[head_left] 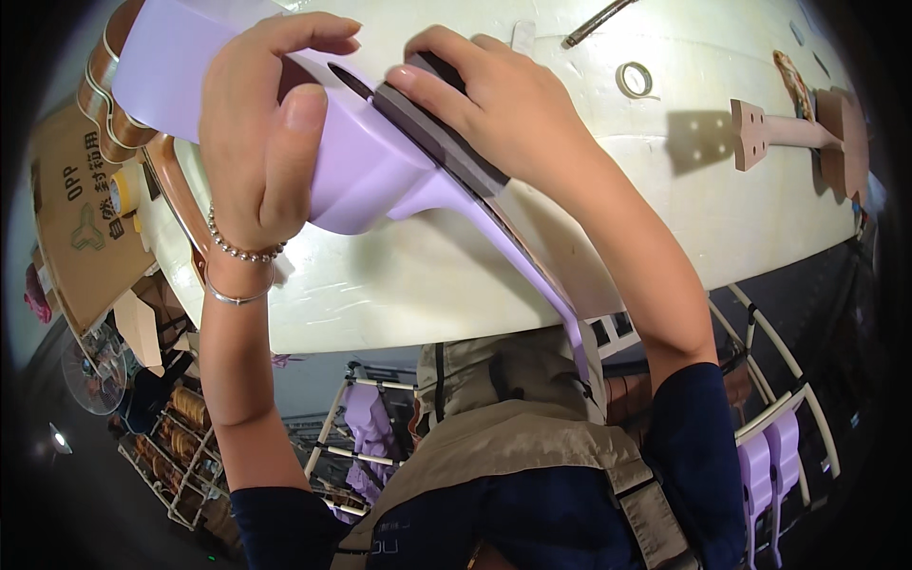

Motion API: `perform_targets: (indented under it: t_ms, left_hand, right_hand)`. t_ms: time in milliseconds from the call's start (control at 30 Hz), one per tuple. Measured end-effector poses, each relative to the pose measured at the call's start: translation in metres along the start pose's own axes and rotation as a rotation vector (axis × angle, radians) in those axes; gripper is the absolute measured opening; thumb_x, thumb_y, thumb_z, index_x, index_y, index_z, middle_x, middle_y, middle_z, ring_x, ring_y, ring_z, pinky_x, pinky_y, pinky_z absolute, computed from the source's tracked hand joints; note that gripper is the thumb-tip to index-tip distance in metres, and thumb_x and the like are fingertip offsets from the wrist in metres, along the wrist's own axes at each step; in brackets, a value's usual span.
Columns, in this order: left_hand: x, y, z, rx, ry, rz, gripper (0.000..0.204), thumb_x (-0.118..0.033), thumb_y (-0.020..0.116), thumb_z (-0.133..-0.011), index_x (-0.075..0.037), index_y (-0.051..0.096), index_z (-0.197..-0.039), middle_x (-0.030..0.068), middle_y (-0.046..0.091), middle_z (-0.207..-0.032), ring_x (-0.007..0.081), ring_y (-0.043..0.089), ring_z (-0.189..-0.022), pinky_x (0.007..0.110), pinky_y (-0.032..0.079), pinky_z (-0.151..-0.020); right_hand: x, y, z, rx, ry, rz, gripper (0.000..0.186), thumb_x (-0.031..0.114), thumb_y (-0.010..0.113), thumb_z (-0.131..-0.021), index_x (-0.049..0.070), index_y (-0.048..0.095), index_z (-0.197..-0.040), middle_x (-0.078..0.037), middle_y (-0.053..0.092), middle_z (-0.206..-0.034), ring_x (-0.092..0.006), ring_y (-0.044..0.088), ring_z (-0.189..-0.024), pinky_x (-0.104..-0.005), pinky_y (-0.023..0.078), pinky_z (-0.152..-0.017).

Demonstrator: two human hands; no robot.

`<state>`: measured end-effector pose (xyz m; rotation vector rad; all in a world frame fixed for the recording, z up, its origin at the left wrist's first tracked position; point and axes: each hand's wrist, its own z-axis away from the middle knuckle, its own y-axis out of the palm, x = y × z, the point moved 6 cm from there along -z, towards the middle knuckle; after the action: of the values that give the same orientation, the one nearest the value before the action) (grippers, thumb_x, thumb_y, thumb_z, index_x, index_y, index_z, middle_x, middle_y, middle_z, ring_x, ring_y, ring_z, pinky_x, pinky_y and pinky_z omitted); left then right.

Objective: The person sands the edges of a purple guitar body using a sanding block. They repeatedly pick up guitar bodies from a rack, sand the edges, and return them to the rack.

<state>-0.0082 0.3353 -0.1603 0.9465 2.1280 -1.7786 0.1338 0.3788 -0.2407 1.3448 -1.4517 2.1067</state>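
Observation:
A glossy light-purple ukulele (375,166) lies tilted on its side over the pale worktable (418,285), its neck slanting down toward my apron. My left hand (252,147) is wrapped over the body, thumb and fingers bent against it; the fingertips reach past its upper edge. In my right hand (513,109) is a dark grey rectangular block (446,142), pressed lengthwise along the ukulele's top face where body and neck meet. The block covers part of that face. A dark opening shows just beyond its upper end, between my two hands.
At the far side lie a tape roll (635,81) and a dark pen-like rod (598,21). An unfinished wooden neck (784,131) stands to the right. Brown wooden instruments (114,85) and a cardboard box (85,233) are left. Racks below hold purple ukuleles (369,423).

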Motion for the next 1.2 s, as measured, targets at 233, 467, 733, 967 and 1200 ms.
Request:
perform_targets:
  t_ms: [233, 467, 733, 967, 1200]
  left_hand:
    - [-0.002, -0.003, -0.005, -0.119, 0.136, -0.051, 0.039, -0.031, 0.038, -0.088, -0.003, 0.059, -0.106, 0.0093, 0.063, -0.092, 0.0216, 0.055, -0.079, 0.032, 0.039, -0.078]
    - [0.002, 0.001, 0.004, -0.036, -0.051, 0.047, 0.050, -0.037, 0.032, -0.091, 0.004, 0.051, -0.114, 0.0154, 0.059, -0.100, 0.0224, 0.056, -0.096, 0.037, 0.032, -0.100]
    - [-0.001, -0.003, -0.002, -0.127, 0.101, -0.022, 0.037, -0.029, 0.039, -0.087, -0.004, 0.059, -0.104, 0.0092, 0.064, -0.085, 0.0246, 0.056, -0.080, 0.035, 0.039, -0.080]
    - [-0.004, -0.002, -0.001, -0.112, 0.115, -0.035, 0.038, -0.030, 0.039, -0.087, -0.002, 0.059, -0.104, 0.0094, 0.063, -0.083, 0.0261, 0.057, -0.081, 0.040, 0.037, -0.092]
    - [-0.005, -0.003, 0.000, -0.113, 0.078, -0.015, 0.041, -0.032, 0.037, -0.088, -0.002, 0.059, -0.103, 0.0088, 0.063, -0.080, 0.0257, 0.058, -0.080, 0.042, 0.038, -0.092]
  right_hand:
    - [0.008, 0.001, -0.017, 0.025, -0.041, -0.040, 0.049, 0.057, 0.045, -0.086, 0.015, 0.061, -0.105, -0.015, 0.061, -0.079, -0.0335, 0.061, -0.072, -0.0390, 0.049, -0.066]
    - [-0.046, -0.014, 0.114, 0.220, 0.185, 0.016, 0.042, 0.051, 0.051, -0.086, 0.018, 0.057, -0.112, -0.015, 0.056, -0.091, -0.0329, 0.060, -0.077, -0.0387, 0.049, -0.069]
    - [-0.041, -0.063, 0.084, -0.108, -0.322, 0.806, 0.025, 0.020, 0.061, -0.079, 0.018, 0.063, -0.104, -0.007, 0.057, -0.106, -0.0218, 0.054, -0.098, -0.0346, 0.044, -0.082]
    - [-0.061, -0.022, -0.015, 0.115, -0.835, 0.487, 0.023, 0.011, 0.066, -0.067, 0.011, 0.065, -0.090, -0.002, 0.059, -0.099, -0.0220, 0.054, -0.096, -0.0358, 0.044, -0.089]
    - [-0.054, -0.018, -0.029, 0.011, -0.457, 0.109, 0.013, 0.012, 0.059, -0.079, 0.006, 0.057, -0.090, -0.007, 0.059, -0.083, -0.0245, 0.058, -0.075, -0.0357, 0.047, -0.068]
